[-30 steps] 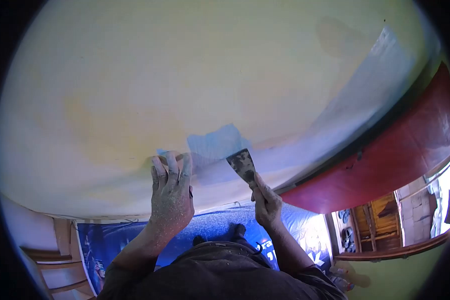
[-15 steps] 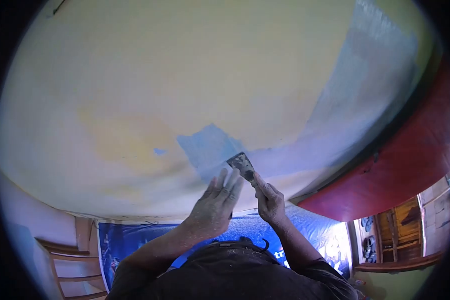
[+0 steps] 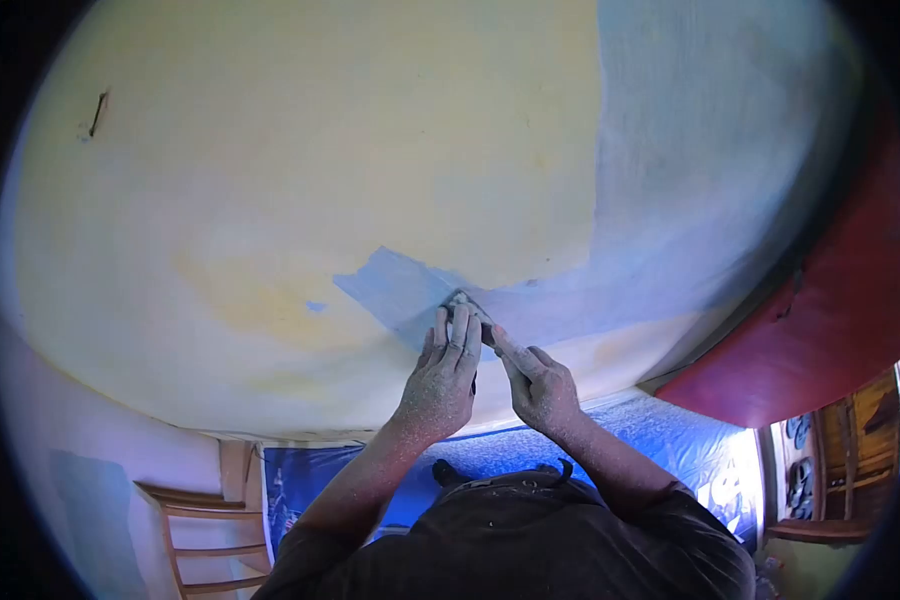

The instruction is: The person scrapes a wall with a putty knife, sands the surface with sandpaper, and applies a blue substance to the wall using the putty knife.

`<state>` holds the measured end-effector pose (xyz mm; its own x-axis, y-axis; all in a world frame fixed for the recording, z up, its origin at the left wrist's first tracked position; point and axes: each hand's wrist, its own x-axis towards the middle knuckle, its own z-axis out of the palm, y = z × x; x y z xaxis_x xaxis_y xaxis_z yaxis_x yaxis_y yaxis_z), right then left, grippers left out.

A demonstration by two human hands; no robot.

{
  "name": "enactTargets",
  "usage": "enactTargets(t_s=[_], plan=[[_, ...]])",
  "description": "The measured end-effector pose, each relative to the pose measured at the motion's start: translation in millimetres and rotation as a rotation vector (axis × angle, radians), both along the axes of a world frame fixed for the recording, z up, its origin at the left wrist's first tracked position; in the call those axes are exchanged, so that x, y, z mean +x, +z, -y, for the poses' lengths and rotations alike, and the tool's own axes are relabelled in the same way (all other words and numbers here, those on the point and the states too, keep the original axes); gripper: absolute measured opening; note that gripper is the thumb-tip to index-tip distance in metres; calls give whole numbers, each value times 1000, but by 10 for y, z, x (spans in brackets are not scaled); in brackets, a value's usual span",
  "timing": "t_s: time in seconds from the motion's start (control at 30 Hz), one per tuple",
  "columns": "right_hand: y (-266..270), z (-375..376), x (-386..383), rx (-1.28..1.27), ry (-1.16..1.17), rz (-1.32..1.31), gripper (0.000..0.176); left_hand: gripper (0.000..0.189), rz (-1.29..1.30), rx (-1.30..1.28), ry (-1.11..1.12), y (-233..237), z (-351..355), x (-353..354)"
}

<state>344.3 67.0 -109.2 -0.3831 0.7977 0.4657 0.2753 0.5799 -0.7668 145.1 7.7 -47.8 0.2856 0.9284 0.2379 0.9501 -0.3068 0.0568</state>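
A scraper (image 3: 484,322) with a flat, smudged blade lies against the pale yellow wall (image 3: 300,180), at the lower edge of a bare bluish patch (image 3: 395,288). My right hand (image 3: 544,390) is wrapped round its handle, which is mostly hidden by the fingers. The fingers of my left hand (image 3: 440,390) are stretched out and lie flat on the blade, covering much of it. Pale dust coats both hands and forearms.
A larger bluish area (image 3: 710,180) covers the wall's right side, beside a red panel (image 3: 810,330). A bent nail-like piece (image 3: 98,115) sticks out at upper left. Below are a blue printed sheet (image 3: 610,430) sprinkled with dust, and wooden shelving (image 3: 220,550) at lower left.
My left fingers have come onto the scraper's blade, from just beside it. The blade sits slightly further left in view. My view has shifted, so the wall and floor appear displaced.
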Motion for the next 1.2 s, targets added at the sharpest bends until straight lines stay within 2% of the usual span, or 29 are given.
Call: enactTargets(t_s=[0.17,0.3,0.47,0.57,0.77,0.83,0.97,1.07,1.2], plan=[[103,98,-34,-46,18,-29,64,94,-50,22,-90,32,-38,-120],[309,63,-100,-19,16,-75,63,94,-3,126,-45,286,-59,-118],[308,98,-62,-55,4,-25,56,92,-115,72,-58,233,-31,-229],[69,147,-113,-57,0,-179,51,92,-101,1,-84,163,0,-231],[431,266,-129,-123,-24,-92,46,90,-30,46,-86,291,-4,-194],[262,229,-51,-86,-36,-90,48,97,-22,46,-121,238,-31,-197],[216,156,37,-76,2,-163,50,91,26,34,-154,168,-64,-118],[664,116,-27,-118,29,-116,50,92,29,125,-71,412,-80,-148],[613,81,-17,-58,20,-110,50,92,53,114,-106,450,-98,-168]])
